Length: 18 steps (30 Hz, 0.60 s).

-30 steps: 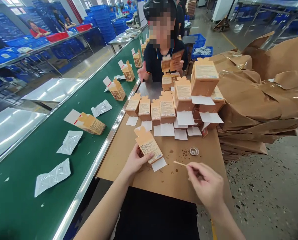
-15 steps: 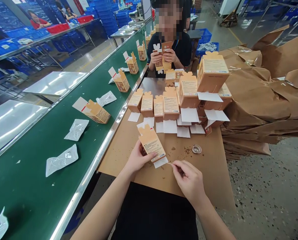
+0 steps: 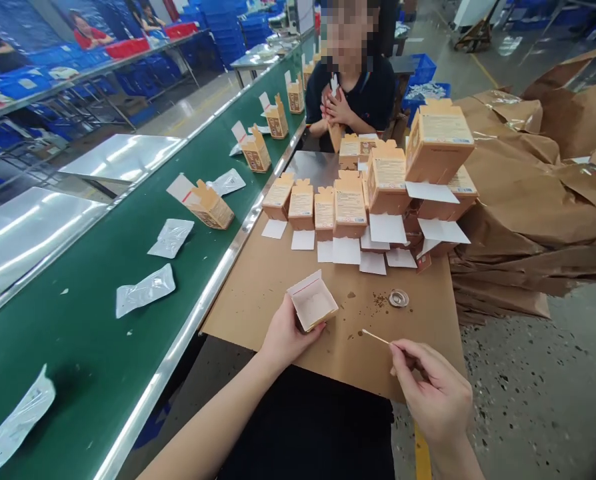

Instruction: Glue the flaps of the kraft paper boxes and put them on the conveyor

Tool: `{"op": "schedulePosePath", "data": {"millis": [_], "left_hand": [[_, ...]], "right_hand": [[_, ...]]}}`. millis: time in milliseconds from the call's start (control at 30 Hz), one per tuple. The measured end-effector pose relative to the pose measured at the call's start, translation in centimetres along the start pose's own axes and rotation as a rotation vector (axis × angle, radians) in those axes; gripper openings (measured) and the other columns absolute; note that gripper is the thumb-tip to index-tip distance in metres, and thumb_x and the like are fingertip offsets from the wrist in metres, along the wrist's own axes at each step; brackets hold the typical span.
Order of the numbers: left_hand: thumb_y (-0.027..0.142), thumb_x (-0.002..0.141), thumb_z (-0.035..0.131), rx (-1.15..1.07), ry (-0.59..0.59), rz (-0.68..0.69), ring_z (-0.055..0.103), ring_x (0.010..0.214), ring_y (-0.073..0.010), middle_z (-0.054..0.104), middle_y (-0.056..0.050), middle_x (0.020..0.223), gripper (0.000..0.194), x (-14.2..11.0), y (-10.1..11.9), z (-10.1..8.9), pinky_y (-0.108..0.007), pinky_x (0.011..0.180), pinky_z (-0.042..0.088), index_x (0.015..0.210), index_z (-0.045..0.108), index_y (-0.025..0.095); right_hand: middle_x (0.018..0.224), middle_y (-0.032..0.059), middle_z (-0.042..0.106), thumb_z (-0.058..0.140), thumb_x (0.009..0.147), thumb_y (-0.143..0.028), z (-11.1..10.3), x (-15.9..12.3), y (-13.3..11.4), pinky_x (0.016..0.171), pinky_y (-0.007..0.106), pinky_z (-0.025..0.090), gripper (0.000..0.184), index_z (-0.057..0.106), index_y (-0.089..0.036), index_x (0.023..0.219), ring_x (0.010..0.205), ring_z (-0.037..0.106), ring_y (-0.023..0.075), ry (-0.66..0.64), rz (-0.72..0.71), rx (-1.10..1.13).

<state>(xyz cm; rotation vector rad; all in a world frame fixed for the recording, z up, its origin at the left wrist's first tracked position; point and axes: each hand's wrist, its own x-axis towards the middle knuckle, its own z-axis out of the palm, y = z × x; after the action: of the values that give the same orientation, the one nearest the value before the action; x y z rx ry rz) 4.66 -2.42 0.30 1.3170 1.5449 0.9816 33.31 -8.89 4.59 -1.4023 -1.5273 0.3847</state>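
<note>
My left hand (image 3: 291,337) is closed around a small cardboard box (image 3: 314,301), tipped so that its open end and pale inside face me. A white flap with a red strip stands at its far edge. Between the fingertips of my right hand (image 3: 425,377) is a thin cotton swab (image 3: 375,337), its white tip pointing left toward the box but apart from it. Beyond the swab, a small round clear dish (image 3: 399,298) sits on the cardboard-covered table (image 3: 258,293), with brown specks beside it.
Several tan boxes (image 3: 351,200) with white flaps are stacked at the table's far side. Along the left runs a green conveyor belt (image 3: 93,360) carrying silver pouches (image 3: 145,290) and open boxes (image 3: 213,205). A co-worker (image 3: 351,100) sits opposite. Brown paper (image 3: 518,200) is heaped at right.
The box in my left hand has turned from showing its printed side to showing its open end. My right hand has moved right with the swab, away from the box. Belt items shifted slightly in view.
</note>
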Motion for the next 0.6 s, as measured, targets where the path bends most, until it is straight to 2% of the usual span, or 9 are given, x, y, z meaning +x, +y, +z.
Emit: {"op": "schedulePosePath", "data": {"millis": [100, 233, 333, 400, 500, 600], "left_hand": [[0.04, 0.068, 0.108, 0.096, 0.252, 0.013, 0.081, 0.13, -0.0486, 0.083, -0.012, 0.129, 0.075, 0.7, -0.3, -4.0, -0.06, 0.114, 0.064, 0.133, 0.071, 0.033], [0.047, 0.058, 0.11, 0.227, 0.605, -0.102, 0.078, 0.135, -0.0518, 0.079, -0.012, 0.128, 0.084, 0.7, -1.9, -12.4, -0.063, 0.116, 0.064, 0.126, 0.063, 0.031], [0.049, 0.059, 0.109, 0.229, 0.789, -0.197, 0.077, 0.139, -0.0515, 0.077, -0.013, 0.134, 0.086, 0.1, -3.8, -17.6, -0.064, 0.12, 0.063, 0.124, 0.056, 0.031], [0.046, 0.059, 0.109, 0.197, 0.858, -0.256, 0.076, 0.141, -0.0506, 0.076, -0.014, 0.137, 0.086, 0.0, -4.8, -20.0, -0.065, 0.122, 0.062, 0.123, 0.053, 0.031], [0.041, 0.057, 0.109, 0.182, 0.921, -0.325, 0.075, 0.14, -0.0506, 0.073, -0.012, 0.132, 0.084, 0.9, -5.8, -22.3, -0.069, 0.121, 0.062, 0.118, 0.052, 0.031], [0.042, 0.056, 0.109, 0.168, 0.93, -0.253, 0.072, 0.142, -0.0498, 0.068, -0.011, 0.131, 0.086, 1.7, -6.3, -23.3, -0.071, 0.125, 0.06, 0.122, 0.056, 0.029]], "right_hand": [[0.07, 0.0008, 0.076, 0.078, 0.115, -0.037, 0.0, 0.0, 0.2, 0.054, 0.027, 0.06, 0.028, 0.084, -0.026, 0.09, 0.051, 0.069, 0.016, 0.016, -0.012, -0.001], [0.072, 0.0004, 0.077, 0.082, 0.113, -0.04, -0.2, -0.9, 1.9, 0.059, 0.025, 0.062, 0.027, 0.085, -0.026, 0.091, 0.053, 0.071, 0.0153, 0.011, -0.013, -0.015], [0.074, 0.0016, 0.079, 0.084, 0.112, -0.046, -0.1, -1.5, 3.2, 0.063, 0.026, 0.065, 0.029, 0.087, -0.025, 0.094, 0.056, 0.073, 0.0171, 0.0, 0.039, -0.039], [0.074, 0.0024, 0.079, 0.084, 0.112, -0.05, 0.1, -1.6, 3.5, 0.064, 0.028, 0.066, 0.032, 0.088, -0.025, 0.094, 0.057, 0.074, 0.0185, -0.012, 0.067, -0.048], [0.075, 0.0038, 0.08, 0.084, 0.111, -0.054, 0.4, -1.2, 3.2, 0.066, 0.03, 0.066, 0.035, 0.088, -0.025, 0.091, 0.058, 0.075, 0.02, 0.001, 0.095, -0.072], [0.08, 0.0059, 0.083, 0.086, 0.109, -0.058, 0.3, -0.8, 3.2, 0.063, 0.033, 0.066, 0.036, 0.09, -0.027, 0.092, 0.063, 0.079, 0.0238, 0.052, 0.16, -0.124]]}}
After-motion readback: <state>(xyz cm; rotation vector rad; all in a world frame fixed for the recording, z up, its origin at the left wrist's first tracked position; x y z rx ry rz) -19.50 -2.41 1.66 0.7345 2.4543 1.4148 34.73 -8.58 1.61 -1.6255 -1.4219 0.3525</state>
